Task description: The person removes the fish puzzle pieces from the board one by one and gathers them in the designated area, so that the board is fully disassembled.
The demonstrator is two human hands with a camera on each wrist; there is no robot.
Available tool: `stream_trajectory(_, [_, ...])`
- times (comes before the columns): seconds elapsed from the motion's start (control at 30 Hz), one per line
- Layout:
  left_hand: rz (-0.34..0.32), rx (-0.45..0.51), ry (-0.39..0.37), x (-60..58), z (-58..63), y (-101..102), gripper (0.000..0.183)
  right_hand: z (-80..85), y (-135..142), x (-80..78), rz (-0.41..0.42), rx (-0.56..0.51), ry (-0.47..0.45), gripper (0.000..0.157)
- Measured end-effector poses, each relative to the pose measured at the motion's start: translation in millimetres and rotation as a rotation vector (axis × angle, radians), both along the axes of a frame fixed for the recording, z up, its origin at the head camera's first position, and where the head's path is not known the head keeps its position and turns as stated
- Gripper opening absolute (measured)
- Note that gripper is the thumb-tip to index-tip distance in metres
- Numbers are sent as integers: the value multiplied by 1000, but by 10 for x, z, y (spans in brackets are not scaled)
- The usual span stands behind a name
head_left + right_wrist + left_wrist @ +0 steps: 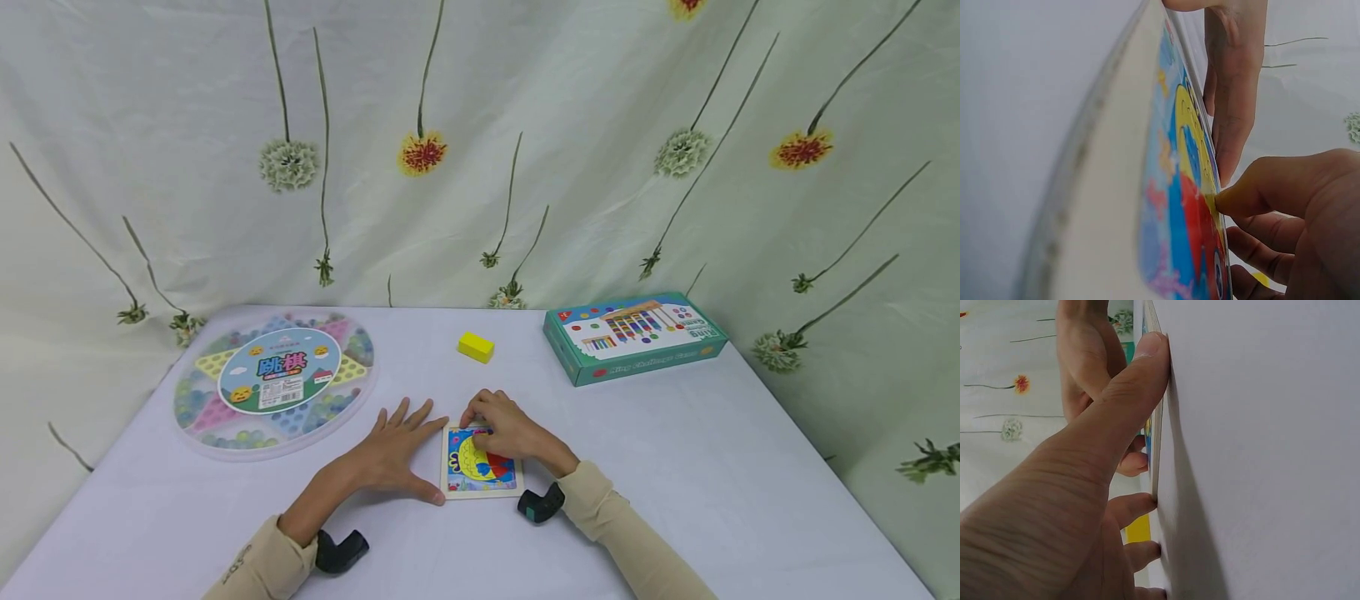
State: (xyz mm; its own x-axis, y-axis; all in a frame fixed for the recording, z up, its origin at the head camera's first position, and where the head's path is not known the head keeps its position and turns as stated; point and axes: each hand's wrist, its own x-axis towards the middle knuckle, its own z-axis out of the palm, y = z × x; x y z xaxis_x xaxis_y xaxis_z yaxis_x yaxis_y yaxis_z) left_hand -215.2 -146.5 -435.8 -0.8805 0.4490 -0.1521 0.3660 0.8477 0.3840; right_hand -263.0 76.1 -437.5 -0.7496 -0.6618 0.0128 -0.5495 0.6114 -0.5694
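While left fingers [433, 427] splay, right fingers [474, 406] bend, both touching the puzzle [480, 478]

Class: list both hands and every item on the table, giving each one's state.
Puzzle: lying picture side up, partly covered.
Left hand: fingers spread, thumb at puzzle's edge.
Right hand: fingers bent, thumb touching puzzle.
Yellow block: lying untouched.
Round game set: lying flat, label up.
Green box: closed, lying flat.

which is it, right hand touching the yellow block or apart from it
Apart. The head view shows it: a strip of white tabletop separates the right hand from the yellow block, which lies beyond the hand.
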Motion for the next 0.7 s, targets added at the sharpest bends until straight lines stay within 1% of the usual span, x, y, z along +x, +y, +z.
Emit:
stream_trajectory(0.3, [0,1,4,-4,-16,-6,107,-9,-7,-9,-8,2,-3,20])
stream_trajectory(0.6, [-5,8,9,6,-14,-11,107,-12,-7,-4,-13,-28,-21,18])
stream_trajectory(0.7, [-4,0,4,7,-12,-7,107,-14,-2,-5,-13,-34,-31,20])
